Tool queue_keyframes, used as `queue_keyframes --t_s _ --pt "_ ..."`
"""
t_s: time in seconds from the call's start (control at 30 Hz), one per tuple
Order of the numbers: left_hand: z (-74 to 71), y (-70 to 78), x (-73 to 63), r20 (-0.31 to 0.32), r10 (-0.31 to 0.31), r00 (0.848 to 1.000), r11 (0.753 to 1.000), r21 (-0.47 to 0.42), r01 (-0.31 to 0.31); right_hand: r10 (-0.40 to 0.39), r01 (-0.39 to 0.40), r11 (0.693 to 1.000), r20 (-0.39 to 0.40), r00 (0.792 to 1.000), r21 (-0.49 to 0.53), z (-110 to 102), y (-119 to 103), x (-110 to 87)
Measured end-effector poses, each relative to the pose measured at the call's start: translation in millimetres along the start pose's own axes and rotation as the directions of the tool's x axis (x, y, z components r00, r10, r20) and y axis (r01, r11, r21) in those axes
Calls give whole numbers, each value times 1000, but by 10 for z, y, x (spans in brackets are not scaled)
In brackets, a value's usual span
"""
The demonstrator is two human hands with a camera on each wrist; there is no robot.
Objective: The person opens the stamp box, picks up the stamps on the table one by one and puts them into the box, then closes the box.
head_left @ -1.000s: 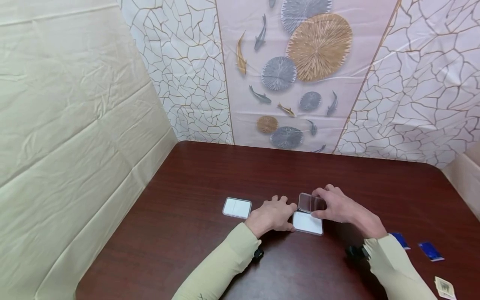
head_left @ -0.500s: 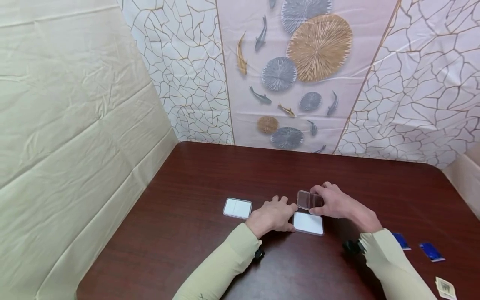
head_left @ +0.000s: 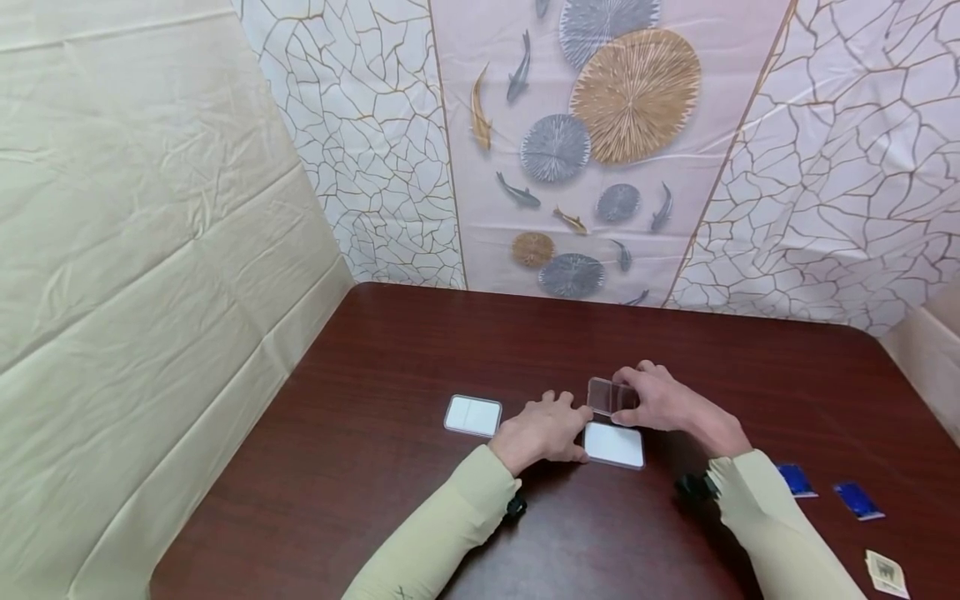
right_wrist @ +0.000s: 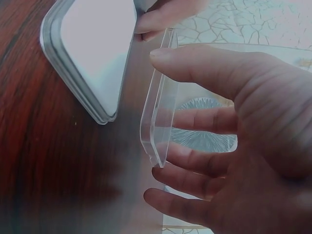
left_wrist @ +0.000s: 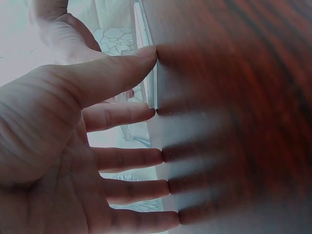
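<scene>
My right hand [head_left: 662, 400] holds a clear plastic lid [right_wrist: 158, 105] by its edges, thumb on one side and fingers on the other. The lid is just beyond a shallow clear case [head_left: 613, 445] with a flat white surface inside, apart from it and over the table. My left hand [head_left: 542, 429] rests its fingertips on the table, fingers spread and fairly straight. Its thumb and index finger [left_wrist: 119, 117] touch the left end of that case. Left of this hand lies a similar clear case [head_left: 473, 415] with white inside and a line across it.
Two small blue packets [head_left: 858, 501] lie on the right side of the dark wooden table [head_left: 337, 467]. Nearer the front right is a small pale card-like piece [head_left: 887, 573] with a dark picture. A patterned cloth [head_left: 390, 142] hangs behind the table.
My right hand has moved a little away and to the left with the lid, widening the gap between lid and case. The left hand has stayed in place.
</scene>
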State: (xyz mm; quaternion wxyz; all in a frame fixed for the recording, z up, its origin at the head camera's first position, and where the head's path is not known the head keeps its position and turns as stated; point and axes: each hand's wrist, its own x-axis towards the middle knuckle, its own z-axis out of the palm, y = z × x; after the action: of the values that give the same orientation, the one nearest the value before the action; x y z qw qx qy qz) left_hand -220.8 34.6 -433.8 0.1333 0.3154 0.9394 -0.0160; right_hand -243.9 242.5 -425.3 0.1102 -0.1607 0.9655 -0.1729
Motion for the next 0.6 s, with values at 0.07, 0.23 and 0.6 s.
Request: queue_keyframes --t_s 0.07,0.23,0.6 --pt "-3 3 2 -3 1 1000 1000 -3 -1 -2 2 1000 2 1000 1 4 0 8" --pt "-9 3 9 1 0 1000 1000 -10 0 -9 8 1000 10 1000 4 9 3 44" --pt "-5 7 18 12 -6 1000 1000 -14 6 12 -12 1000 36 999 6 22 28 107"
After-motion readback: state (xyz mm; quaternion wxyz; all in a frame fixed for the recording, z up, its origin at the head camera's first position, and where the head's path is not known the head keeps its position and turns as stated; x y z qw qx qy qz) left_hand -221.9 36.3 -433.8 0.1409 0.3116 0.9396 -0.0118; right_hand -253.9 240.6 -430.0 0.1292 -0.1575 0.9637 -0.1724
